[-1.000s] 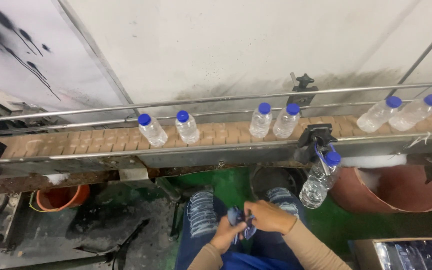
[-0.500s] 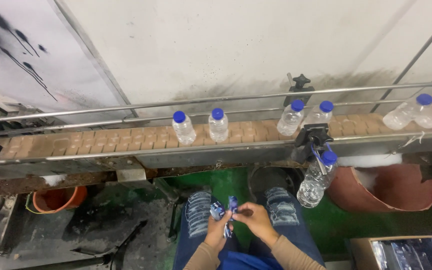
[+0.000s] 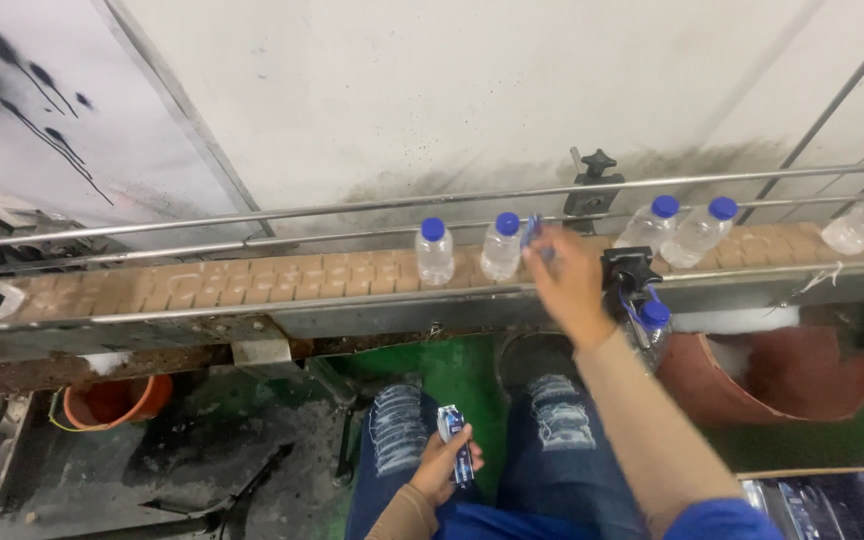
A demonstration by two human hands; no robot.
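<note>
Blue label sleeve (image 3: 532, 232) pinched in fingers of right hand (image 3: 569, 285), raised over conveyor belt (image 3: 252, 280), just beside blue-capped clear bottle (image 3: 501, 246) at belt's middle. Second bottle (image 3: 434, 250) stands upright just left of it. Left hand (image 3: 447, 462) low over lap, fingers clenched on bundle of blue sleeves (image 3: 455, 437). Two tilted bottles (image 3: 677, 230) further right on belt, beyond black guide bracket (image 3: 629, 270). One bottle (image 3: 651, 325) hangs below belt's near edge. Orange bucket (image 3: 112, 400) on floor, left.
</note>
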